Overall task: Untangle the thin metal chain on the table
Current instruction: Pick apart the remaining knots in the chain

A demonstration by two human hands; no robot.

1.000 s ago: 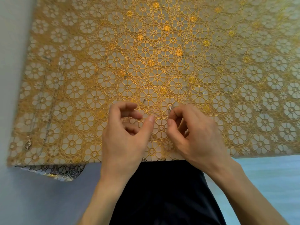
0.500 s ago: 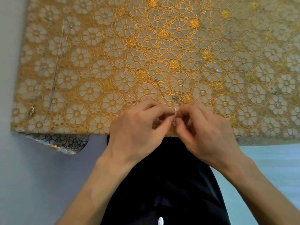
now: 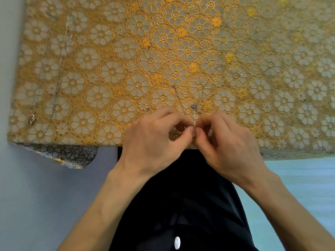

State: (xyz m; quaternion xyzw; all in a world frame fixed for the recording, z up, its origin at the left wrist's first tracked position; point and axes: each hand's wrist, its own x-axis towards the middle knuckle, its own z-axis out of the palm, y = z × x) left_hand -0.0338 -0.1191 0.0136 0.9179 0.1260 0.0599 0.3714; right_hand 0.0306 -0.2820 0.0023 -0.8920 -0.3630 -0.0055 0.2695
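Pinched between thumb and forefinger of each hand, the thin metal chain [image 3: 194, 118] is caught at one spot just over the near edge of the gold floral lace tablecloth [image 3: 108, 51], at about 6 o'clock. The left hand [image 3: 155, 140] and right hand [image 3: 228, 142] meet fingertip to fingertip there with the fingers curled in tight. That is probably so a small knot can be teased apart between the nails, though the knot itself is too small to make out.

From the pinch a strand rises toward 12 o'clock to a small ring [image 3: 192, 105]. Finer strands trail off from there toward 11 o'clock and 2 o'clock and lie slack on the cloth, which should give the fingers free play. Working close to the body likely keeps the fine links under the eyes; the busy pattern makes them hard to follow.

Well apart, at 9 o'clock, a second chain [image 3: 60, 69] lies stretched out straight, with a clasp-like piece [image 3: 31, 118] beside its near end. A black garment [image 3: 181, 196] with a white button [image 3: 177, 242] shows below the edge.
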